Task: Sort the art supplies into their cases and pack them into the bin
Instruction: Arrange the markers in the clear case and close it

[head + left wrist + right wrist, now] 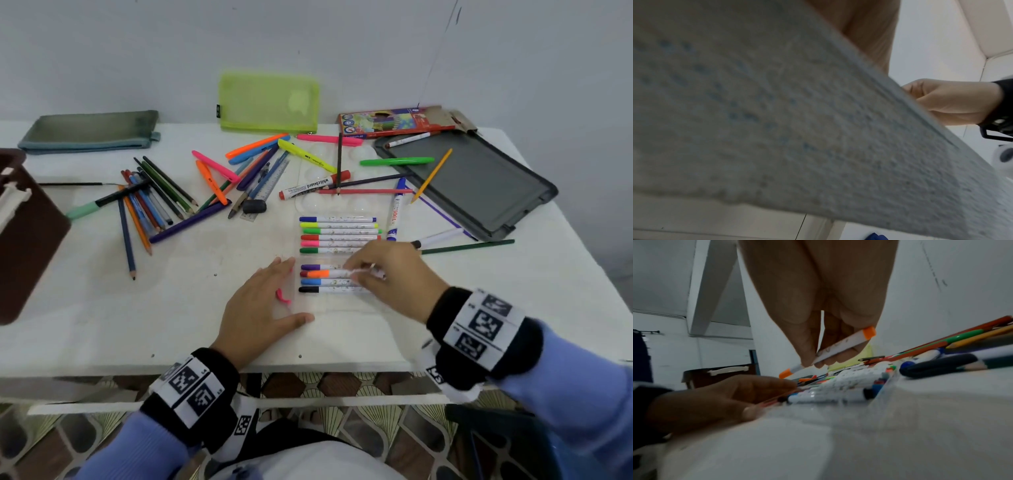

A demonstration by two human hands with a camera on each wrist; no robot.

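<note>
Flat on the table [102, 329], the open left hand [263, 305] steadies a clear marker case [342, 305] while the right hand [390, 277] pinches an orange marker [329, 273] above it, which may land crooked across neighbouring markers.

Bare table [113, 318] lies left of the scattered pencils [150, 202].

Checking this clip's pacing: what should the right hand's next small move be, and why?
Probably lower the orange marker into the clear case. The right hand pinches it just above the lower row, where markers already lie side by side, and the left hand rests flat at the case's edge, steadying it.
</note>
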